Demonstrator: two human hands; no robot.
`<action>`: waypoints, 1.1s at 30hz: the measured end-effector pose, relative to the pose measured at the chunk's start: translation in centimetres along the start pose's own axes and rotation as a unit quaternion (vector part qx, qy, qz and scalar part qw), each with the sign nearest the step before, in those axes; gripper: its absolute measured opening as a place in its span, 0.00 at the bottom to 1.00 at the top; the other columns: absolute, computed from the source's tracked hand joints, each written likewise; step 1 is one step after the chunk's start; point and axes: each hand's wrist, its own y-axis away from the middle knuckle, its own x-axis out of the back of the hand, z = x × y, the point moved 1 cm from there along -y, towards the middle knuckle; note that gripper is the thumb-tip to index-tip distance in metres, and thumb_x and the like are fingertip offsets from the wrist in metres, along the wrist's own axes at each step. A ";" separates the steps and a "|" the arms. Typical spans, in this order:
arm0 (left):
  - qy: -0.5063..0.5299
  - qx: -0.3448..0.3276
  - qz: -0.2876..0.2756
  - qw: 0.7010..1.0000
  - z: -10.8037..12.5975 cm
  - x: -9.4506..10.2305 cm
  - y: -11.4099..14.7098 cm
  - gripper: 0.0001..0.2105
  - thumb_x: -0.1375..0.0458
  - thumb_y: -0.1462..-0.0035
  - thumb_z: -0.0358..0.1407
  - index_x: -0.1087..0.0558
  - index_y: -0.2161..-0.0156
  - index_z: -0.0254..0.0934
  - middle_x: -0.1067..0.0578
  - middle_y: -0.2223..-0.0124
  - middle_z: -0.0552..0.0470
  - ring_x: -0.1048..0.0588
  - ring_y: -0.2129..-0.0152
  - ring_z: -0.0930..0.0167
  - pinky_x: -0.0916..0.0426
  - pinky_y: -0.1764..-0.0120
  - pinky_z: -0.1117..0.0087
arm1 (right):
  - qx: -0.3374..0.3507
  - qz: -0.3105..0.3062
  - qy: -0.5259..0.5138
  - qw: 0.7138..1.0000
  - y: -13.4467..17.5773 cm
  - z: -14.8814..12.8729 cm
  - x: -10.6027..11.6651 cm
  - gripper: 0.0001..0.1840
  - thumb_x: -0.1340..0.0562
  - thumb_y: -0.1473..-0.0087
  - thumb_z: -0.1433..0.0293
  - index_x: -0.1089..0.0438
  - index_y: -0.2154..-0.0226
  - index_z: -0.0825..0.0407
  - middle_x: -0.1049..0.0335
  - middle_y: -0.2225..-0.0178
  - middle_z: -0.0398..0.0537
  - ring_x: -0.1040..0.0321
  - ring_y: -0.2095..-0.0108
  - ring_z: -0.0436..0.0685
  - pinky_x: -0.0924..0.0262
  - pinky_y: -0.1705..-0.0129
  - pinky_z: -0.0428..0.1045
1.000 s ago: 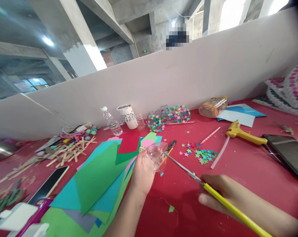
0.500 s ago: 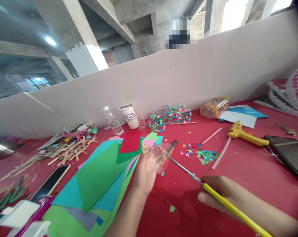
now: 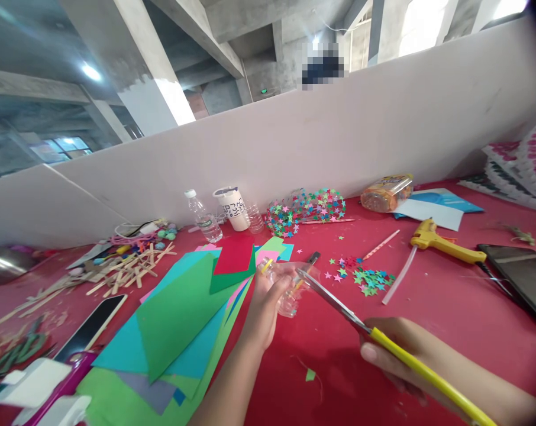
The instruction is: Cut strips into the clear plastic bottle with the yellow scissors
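A clear plastic bottle piece [image 3: 288,290] was held above the red tabletop [image 3: 428,296], just beside the coloured paper sheets [image 3: 179,319], with the left hand [image 3: 263,307] and its fingers wrapped around it. Yellow-handled scissors [image 3: 370,337] were gripped in the right hand [image 3: 396,349], blade tips at the plastic. A clean cut would probably be helped by a steady bottle and short snips.

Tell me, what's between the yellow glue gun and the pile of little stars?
In the head view, a clear glue stick lies on the red table between the glue gun and the stars.
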 end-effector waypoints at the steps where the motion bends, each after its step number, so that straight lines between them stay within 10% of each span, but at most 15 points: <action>1: -0.002 0.002 0.002 1.000 0.0 0.0 0.1 0.14 0.33 0.49 0.37 0.29 0.59 0.37 0.23 0.57 0.48 0.25 0.57 0.66 0.34 0.51 0.64 | 0.007 0.008 0.017 1.000 0.0 -0.1 0.0 0.36 0.44 0.52 0.32 0.38 0.74 0.49 0.38 0.77 0.40 0.40 0.76 0.54 0.46 0.76 0.46; 15: 0.030 -0.002 0.013 0.999 -0.6 -0.5 0.4 0.09 0.38 0.43 0.35 0.29 0.58 0.37 0.22 0.55 0.45 0.25 0.53 0.61 0.33 0.48 0.60 | 0.012 -0.052 0.021 0.998 0.8 -0.8 0.3 0.35 0.50 0.45 0.34 0.40 0.73 0.49 0.43 0.77 0.38 0.40 0.76 0.52 0.44 0.76 0.45; 25: 0.052 -0.006 0.056 0.997 -0.2 -0.3 0.1 0.12 0.37 0.47 0.36 0.28 0.58 0.36 0.20 0.58 0.46 0.23 0.57 0.62 0.32 0.50 0.60 | 0.112 -0.008 0.100 0.989 1.1 0.2 0.5 0.31 0.48 0.40 0.40 0.30 0.67 0.49 0.24 0.68 0.49 0.30 0.67 0.62 0.40 0.70 0.47; 33: 0.055 -0.009 0.045 0.997 -0.4 -0.4 0.0 0.12 0.37 0.48 0.36 0.27 0.58 0.36 0.20 0.58 0.45 0.22 0.56 0.61 0.32 0.51 0.59 | 0.083 -0.048 0.064 0.993 1.4 -0.5 -0.2 0.35 0.53 0.40 0.37 0.36 0.70 0.51 0.39 0.72 0.39 0.43 0.74 0.51 0.47 0.73 0.45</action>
